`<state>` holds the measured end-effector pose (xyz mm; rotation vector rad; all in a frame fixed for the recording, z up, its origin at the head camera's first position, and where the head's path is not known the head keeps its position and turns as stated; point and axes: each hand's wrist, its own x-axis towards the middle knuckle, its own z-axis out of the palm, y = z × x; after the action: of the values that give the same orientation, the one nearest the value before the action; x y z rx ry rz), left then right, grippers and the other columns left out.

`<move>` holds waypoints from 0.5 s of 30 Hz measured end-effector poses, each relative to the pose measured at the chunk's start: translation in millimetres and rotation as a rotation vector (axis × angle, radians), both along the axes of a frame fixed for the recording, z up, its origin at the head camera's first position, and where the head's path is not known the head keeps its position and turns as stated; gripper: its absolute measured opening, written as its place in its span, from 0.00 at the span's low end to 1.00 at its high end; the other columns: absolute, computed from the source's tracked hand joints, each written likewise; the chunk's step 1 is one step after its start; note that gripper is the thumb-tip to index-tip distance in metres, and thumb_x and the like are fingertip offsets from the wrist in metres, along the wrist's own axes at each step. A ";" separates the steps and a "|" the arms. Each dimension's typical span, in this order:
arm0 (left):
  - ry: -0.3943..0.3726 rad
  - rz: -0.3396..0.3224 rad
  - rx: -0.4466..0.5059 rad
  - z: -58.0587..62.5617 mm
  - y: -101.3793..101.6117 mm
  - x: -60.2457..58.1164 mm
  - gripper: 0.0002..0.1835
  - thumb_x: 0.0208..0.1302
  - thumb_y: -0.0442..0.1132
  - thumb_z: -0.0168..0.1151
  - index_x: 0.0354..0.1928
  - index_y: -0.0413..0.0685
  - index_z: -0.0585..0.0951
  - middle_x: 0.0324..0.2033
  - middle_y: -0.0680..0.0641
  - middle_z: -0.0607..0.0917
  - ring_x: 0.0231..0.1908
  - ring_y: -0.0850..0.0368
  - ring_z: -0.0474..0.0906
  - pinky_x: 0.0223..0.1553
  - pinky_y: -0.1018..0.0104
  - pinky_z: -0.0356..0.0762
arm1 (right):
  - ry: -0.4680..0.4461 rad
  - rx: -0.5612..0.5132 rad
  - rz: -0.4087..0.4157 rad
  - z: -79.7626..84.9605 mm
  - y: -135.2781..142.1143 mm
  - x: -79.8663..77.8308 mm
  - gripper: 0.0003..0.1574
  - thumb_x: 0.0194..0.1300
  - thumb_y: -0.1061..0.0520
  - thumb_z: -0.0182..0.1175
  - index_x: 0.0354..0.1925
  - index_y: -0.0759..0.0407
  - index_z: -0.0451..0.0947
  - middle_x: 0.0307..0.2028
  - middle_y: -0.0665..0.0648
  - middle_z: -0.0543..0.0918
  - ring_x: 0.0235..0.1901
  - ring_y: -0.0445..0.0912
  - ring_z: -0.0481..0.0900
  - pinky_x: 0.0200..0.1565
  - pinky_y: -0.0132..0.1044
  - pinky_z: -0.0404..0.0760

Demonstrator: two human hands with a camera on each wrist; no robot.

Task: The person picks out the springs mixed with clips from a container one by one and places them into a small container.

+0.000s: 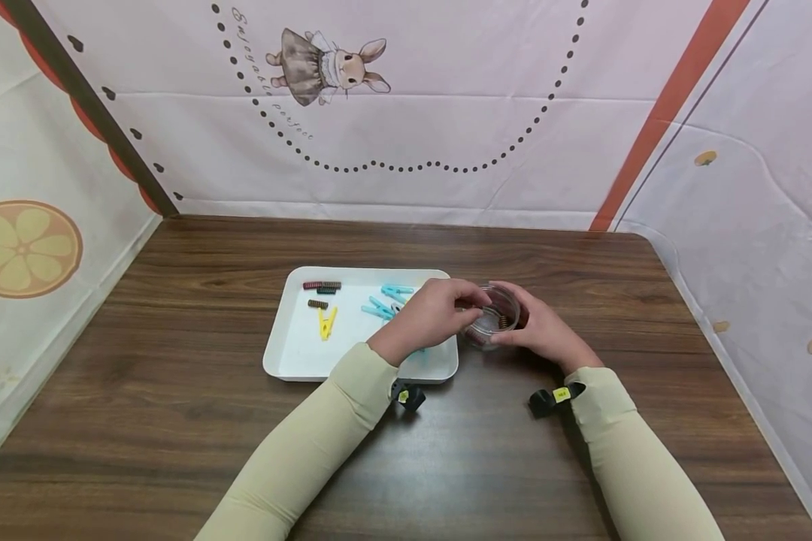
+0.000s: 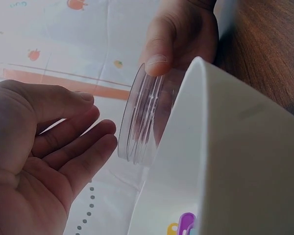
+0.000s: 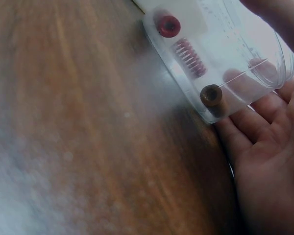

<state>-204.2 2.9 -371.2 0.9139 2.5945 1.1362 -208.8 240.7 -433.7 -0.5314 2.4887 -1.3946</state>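
Note:
My right hand grips a clear plastic jar from its right side, fingers and thumb round the wall. Inside it lie two red springs and a brown spring, seen through the side in the right wrist view. My left hand is at the jar's mouth, its thumb and fingers loosely bent with nothing visible between them. Left of the jar is a white tray, partly covered by the left hand and wrist.
In the tray are a red spring, a dark green spring, brown springs, a yellow clip and several light blue clips. A purple clip shows at its rim. Printed cloth hangs behind the wooden table.

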 end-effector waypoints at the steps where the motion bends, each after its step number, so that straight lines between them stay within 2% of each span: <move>1: 0.002 -0.002 0.003 -0.2 -0.2 0.0 0.12 0.67 0.41 0.61 0.50 0.50 0.84 0.47 0.52 0.86 0.45 0.65 0.80 0.46 0.71 0.79 | 0.000 0.001 -0.001 0.3 -0.1 0.3 0.55 0.51 0.47 0.74 0.71 0.40 0.56 0.67 0.53 0.69 0.65 0.52 0.67 0.67 0.56 0.63; 6: 0.005 -0.010 0.008 0.1 -0.7 0.8 0.12 0.67 0.41 0.61 0.50 0.49 0.84 0.47 0.51 0.86 0.45 0.65 0.80 0.47 0.70 0.79 | 0.002 0.016 -0.011 0.2 0.2 0.2 0.56 0.51 0.46 0.74 0.72 0.40 0.56 0.67 0.54 0.69 0.65 0.52 0.67 0.67 0.57 0.63; 15: 0.042 0.002 -0.026 4.0 -4.7 2.6 0.11 0.68 0.41 0.60 0.49 0.52 0.84 0.44 0.57 0.85 0.45 0.65 0.79 0.50 0.67 0.79 | -0.010 0.014 -0.009 0.6 0.2 -0.5 0.56 0.51 0.46 0.74 0.72 0.40 0.55 0.67 0.54 0.69 0.65 0.53 0.67 0.66 0.57 0.64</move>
<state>-201.6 -1.8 -367.2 0.9396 2.6382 1.0923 -209.3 240.9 -433.1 -0.5101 2.4938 -1.3783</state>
